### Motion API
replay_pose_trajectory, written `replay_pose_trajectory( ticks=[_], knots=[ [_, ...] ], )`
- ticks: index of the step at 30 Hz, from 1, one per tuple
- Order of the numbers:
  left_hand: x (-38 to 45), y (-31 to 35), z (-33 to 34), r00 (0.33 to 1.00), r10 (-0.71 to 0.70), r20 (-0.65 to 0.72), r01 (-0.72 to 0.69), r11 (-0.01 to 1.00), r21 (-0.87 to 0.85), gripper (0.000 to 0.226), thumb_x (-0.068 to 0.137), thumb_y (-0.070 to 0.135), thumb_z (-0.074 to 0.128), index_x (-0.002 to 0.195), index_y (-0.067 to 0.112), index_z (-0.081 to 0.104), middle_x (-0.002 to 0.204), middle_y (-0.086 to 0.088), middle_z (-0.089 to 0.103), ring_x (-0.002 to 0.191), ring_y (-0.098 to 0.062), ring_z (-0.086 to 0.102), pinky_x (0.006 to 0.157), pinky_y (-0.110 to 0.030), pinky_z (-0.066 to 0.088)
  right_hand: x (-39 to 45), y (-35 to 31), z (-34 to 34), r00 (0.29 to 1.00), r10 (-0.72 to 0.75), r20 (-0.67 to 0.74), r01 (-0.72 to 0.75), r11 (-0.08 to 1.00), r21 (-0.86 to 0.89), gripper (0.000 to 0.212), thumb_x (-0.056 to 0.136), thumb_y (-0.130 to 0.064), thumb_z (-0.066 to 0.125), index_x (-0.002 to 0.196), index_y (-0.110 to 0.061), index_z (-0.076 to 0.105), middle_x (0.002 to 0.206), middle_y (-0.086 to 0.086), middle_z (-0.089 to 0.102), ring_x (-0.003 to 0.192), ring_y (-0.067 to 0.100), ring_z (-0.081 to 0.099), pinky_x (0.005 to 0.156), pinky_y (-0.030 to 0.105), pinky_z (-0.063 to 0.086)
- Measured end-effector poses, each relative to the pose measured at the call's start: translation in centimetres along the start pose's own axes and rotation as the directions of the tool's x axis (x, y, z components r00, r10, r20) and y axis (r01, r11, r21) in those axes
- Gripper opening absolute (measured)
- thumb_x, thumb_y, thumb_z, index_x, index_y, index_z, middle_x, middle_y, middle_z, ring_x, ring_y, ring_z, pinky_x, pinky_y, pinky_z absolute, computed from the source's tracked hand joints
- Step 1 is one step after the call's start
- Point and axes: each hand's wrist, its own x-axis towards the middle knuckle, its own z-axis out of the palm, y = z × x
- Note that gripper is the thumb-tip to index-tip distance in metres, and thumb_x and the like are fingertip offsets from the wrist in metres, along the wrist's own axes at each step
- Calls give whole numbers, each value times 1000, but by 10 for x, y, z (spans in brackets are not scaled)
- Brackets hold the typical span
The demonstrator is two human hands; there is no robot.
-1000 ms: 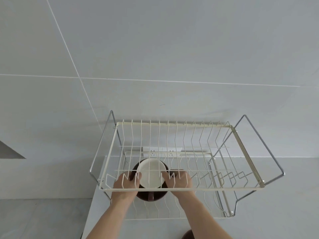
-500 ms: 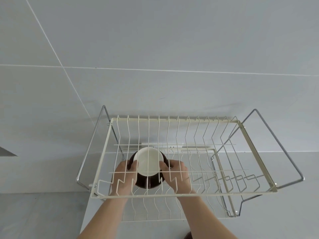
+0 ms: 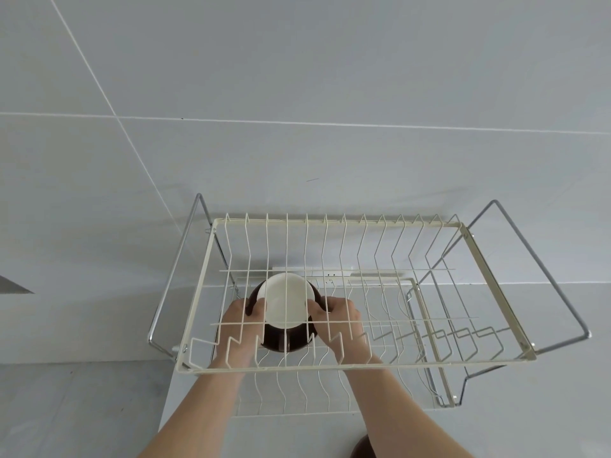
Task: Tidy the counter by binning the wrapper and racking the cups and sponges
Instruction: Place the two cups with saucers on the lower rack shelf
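Head view, looking down through a cream-white two-tier wire dish rack (image 3: 334, 223) with chrome side frames, standing on a pale grey tabletop (image 3: 545, 424) against a grey tiled wall (image 3: 297, 77).

Both hands under the upper tier, over the lower shelf, seen through its wires. Left hand (image 3: 239, 320) on the left side of a dark brown cup with a cream-white inside (image 3: 286, 302), fingers (image 3: 256, 307) curled narrowly round the rim and touching it. Right hand (image 3: 342, 315) on the opposite side, fingers (image 3: 315, 309) likewise bent in close against the rim. Cup gripped between the two hands, tilted so that its pale inside faces up and toward the camera, dark outer wall showing below the rim. Cup low in the left half of the rack; whether its base rests on the lower shelf wires cannot be told. Both bare forearms reaching in from the bottom edge of the frame, passing below the front rail of the upper tier.

Rounded dark brown object (image 3: 362, 447), only partly in frame, at the bottom edge on the tabletop, just beside the right forearm; too cut off to identify.
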Motion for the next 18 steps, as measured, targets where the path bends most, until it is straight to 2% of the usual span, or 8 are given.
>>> replay_pose_trajectory(
  ticks=[3,5,8,9,11,12,14,18],
  knots=[
    [2,0,0,1000,-15,8,14,997,70,34,93,32,54,80,0,61,74,-14,62,73,-34,59,57,-33,35,0,0,-2,1000,-6,6,7,1000,-12,40,83,-32,65,50,-18,49,48,-4,45,52,14,45,52,27,38],
    [3,1,0,1000,-13,-3,13,992,122,33,95,28,52,88,-2,62,81,-16,64,79,-35,60,62,-34,38,1,-1,-3,1000,-11,15,11,1000,-22,39,84,-32,65,50,-19,50,49,-5,47,53,13,46,52,25,38],
    [-1,6,-1,999,1,-43,7,982,191,34,96,27,54,113,-2,57,99,-15,62,94,-36,60,73,-34,38,1,-3,-4,1000,-7,15,8,998,-58,37,82,-38,65,56,-17,49,52,-3,46,55,16,45,52,26,38],
    [-2,8,-2,998,19,-54,-7,976,219,37,96,26,54,123,0,53,109,-16,62,101,-37,59,77,-35,39,0,-3,-4,1000,-21,5,21,996,-86,37,80,-45,63,63,-15,50,58,-1,48,60,19,47,56,28,41],
    [-5,11,-4,995,74,-64,-55,963,263,46,96,25,56,135,3,46,124,-19,59,113,-39,57,89,-42,43,-1,-4,-5,997,-72,-22,66,976,-208,40,79,-54,60,85,-14,60,80,8,59,82,29,56,76,35,48],
    [-6,12,-5,993,100,-67,-77,955,285,48,95,24,56,137,5,44,128,-19,57,115,-39,56,93,-45,43,-2,-3,-6,993,-110,-43,95,959,-268,47,82,-54,61,101,-10,64,96,12,65,96,33,59,86,38,47],
    [-7,14,-6,985,161,-65,-130,931,342,48,94,21,56,139,7,42,129,-18,56,115,-38,56,93,-47,44,-3,-1,-8,974,-211,-82,173,927,-332,61,85,-54,60,118,-2,59,114,16,65,110,38,59,91,42,46],
    [-9,20,-9,942,335,-11,-288,827,483,47,86,11,59,132,9,47,120,-13,58,109,-34,56,85,-44,48,-4,0,-10,922,-374,-96,277,815,-509,69,83,-58,54,116,3,59,113,21,65,105,43,62,89,47,51]
  ],
)
